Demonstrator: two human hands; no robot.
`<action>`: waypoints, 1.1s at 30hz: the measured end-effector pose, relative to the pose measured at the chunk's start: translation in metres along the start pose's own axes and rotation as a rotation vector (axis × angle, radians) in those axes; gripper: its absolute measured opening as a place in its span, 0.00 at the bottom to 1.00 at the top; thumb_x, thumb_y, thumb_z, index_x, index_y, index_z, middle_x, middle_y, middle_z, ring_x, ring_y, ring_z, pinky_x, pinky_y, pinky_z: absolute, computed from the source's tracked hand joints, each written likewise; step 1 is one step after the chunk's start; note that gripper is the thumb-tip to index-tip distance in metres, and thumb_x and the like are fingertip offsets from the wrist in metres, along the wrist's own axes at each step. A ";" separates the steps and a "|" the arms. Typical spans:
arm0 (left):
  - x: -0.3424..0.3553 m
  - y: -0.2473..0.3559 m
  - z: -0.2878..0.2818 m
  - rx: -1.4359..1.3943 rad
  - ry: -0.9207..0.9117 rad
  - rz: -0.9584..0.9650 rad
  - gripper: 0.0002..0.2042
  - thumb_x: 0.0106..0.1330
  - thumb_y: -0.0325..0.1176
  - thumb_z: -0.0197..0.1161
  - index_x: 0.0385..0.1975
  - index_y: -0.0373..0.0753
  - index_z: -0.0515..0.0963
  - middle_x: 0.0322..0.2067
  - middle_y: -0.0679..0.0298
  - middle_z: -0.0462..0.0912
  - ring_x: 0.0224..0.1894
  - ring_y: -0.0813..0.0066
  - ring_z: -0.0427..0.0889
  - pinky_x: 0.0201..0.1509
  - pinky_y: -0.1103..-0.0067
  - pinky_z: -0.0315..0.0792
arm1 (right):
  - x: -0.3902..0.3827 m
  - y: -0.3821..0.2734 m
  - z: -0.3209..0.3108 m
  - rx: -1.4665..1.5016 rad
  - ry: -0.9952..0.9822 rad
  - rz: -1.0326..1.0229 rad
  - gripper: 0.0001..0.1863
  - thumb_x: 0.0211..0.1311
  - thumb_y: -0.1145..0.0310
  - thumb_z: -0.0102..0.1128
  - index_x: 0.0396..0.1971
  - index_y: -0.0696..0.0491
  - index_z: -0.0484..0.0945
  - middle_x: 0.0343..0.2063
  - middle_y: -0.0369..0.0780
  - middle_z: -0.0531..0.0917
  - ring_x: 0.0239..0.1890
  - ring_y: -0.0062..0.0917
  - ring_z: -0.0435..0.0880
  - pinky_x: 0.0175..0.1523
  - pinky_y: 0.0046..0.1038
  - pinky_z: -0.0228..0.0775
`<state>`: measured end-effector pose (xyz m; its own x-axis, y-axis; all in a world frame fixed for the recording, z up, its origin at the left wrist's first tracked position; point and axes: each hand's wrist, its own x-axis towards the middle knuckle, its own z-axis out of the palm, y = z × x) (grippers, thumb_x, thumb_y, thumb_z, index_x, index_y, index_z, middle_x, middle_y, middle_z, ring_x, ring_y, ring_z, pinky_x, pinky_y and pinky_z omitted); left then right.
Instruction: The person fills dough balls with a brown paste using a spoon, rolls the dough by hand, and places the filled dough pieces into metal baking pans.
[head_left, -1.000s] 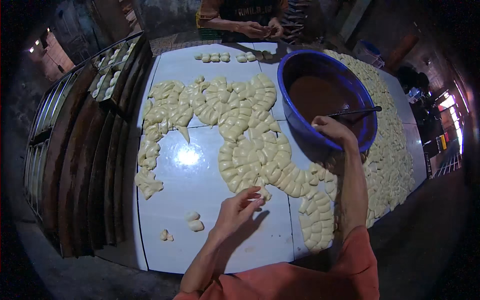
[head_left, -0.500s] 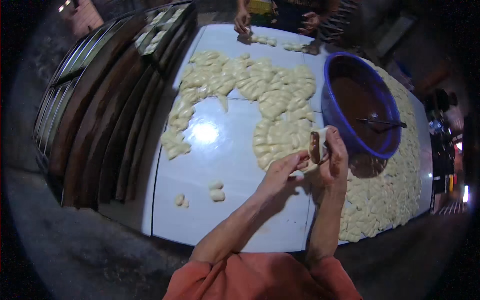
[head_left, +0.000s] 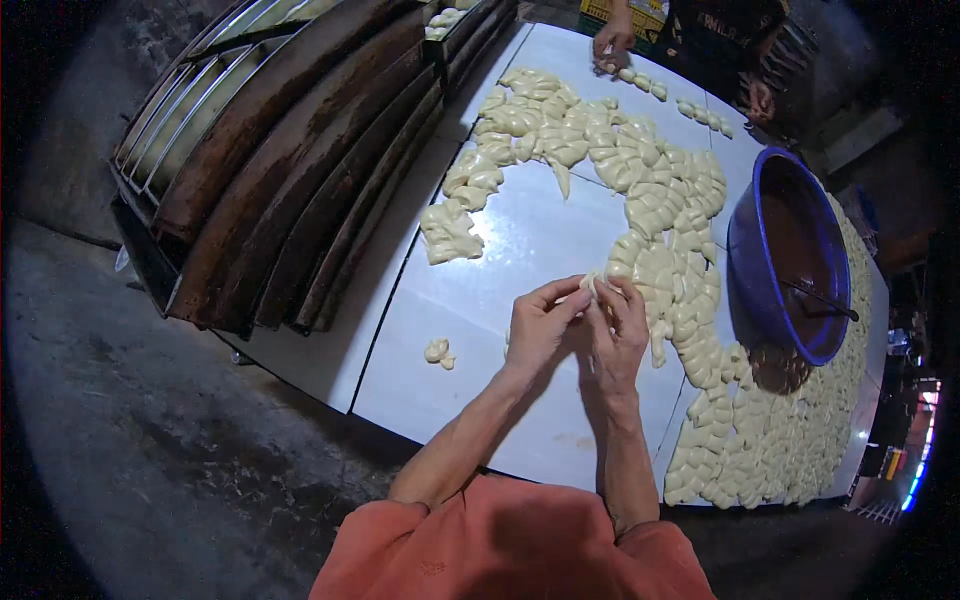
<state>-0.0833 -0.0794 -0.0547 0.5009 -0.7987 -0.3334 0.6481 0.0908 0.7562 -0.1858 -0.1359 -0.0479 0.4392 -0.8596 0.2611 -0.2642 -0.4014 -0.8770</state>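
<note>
White tabletop (head_left: 520,250) fills the middle of the view, strewn with pale flat dough pieces (head_left: 660,210) beside a blue basin (head_left: 745,250) of brown filling. Both hands meet above it: the left hand (head_left: 540,325) and right hand (head_left: 618,335) have their fingers curled in, fingertips pinching one small dough piece (head_left: 592,287) between them (little of it shows). Two small lumps (head_left: 438,352) lie apart near the table edge.

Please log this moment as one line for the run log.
left hand: pinching dough piece | right hand: pinching same piece | beside: dough pieces on white table | blue bowl of brown filling at right
</note>
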 end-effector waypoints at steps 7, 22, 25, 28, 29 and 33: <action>0.014 0.023 -0.011 0.075 -0.054 -0.132 0.15 0.66 0.32 0.70 0.49 0.32 0.79 0.37 0.63 0.84 0.31 0.79 0.82 0.30 0.85 0.76 | 0.005 0.000 0.008 0.346 0.006 0.288 0.08 0.64 0.75 0.64 0.40 0.60 0.85 0.33 0.37 0.84 0.38 0.22 0.81 0.45 0.23 0.72; 0.003 0.039 -0.026 0.247 -0.303 -0.119 0.10 0.69 0.26 0.62 0.47 0.31 0.80 0.40 0.61 0.84 0.36 0.77 0.85 0.41 0.81 0.81 | -0.008 -0.005 0.000 0.263 -0.123 -0.055 0.14 0.58 0.77 0.67 0.44 0.55 0.80 0.54 0.43 0.73 0.50 0.24 0.76 0.46 0.26 0.75; -0.005 0.033 -0.027 0.258 -0.310 -0.148 0.11 0.72 0.26 0.56 0.50 0.31 0.79 0.42 0.61 0.84 0.37 0.77 0.85 0.42 0.82 0.82 | -0.022 -0.006 0.010 0.379 0.026 0.129 0.10 0.65 0.75 0.65 0.43 0.58 0.76 0.45 0.42 0.78 0.44 0.25 0.76 0.43 0.28 0.75; -0.012 0.033 -0.026 0.300 -0.348 -0.171 0.13 0.74 0.27 0.53 0.52 0.31 0.79 0.42 0.61 0.83 0.39 0.76 0.85 0.45 0.79 0.82 | -0.021 0.015 0.018 0.153 0.180 -0.218 0.07 0.67 0.73 0.64 0.40 0.57 0.76 0.37 0.40 0.80 0.39 0.24 0.77 0.38 0.27 0.74; -0.017 0.035 -0.021 0.230 -0.350 -0.181 0.13 0.73 0.28 0.54 0.52 0.31 0.78 0.41 0.61 0.84 0.39 0.75 0.85 0.44 0.79 0.82 | -0.022 0.017 0.017 0.111 0.221 -0.230 0.09 0.70 0.68 0.63 0.38 0.57 0.75 0.33 0.39 0.80 0.35 0.24 0.77 0.38 0.28 0.73; -0.021 0.031 -0.024 0.396 -0.284 -0.110 0.15 0.69 0.33 0.65 0.51 0.31 0.80 0.36 0.63 0.84 0.33 0.80 0.82 0.36 0.82 0.76 | -0.027 0.019 -0.001 0.085 -0.031 0.159 0.12 0.70 0.63 0.62 0.40 0.58 0.78 0.36 0.41 0.82 0.35 0.26 0.79 0.42 0.28 0.74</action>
<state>-0.0601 -0.0455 -0.0374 0.2304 -0.9262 -0.2983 0.3929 -0.1919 0.8993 -0.2039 -0.1205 -0.0714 0.4243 -0.8994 0.1050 -0.2591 -0.2317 -0.9376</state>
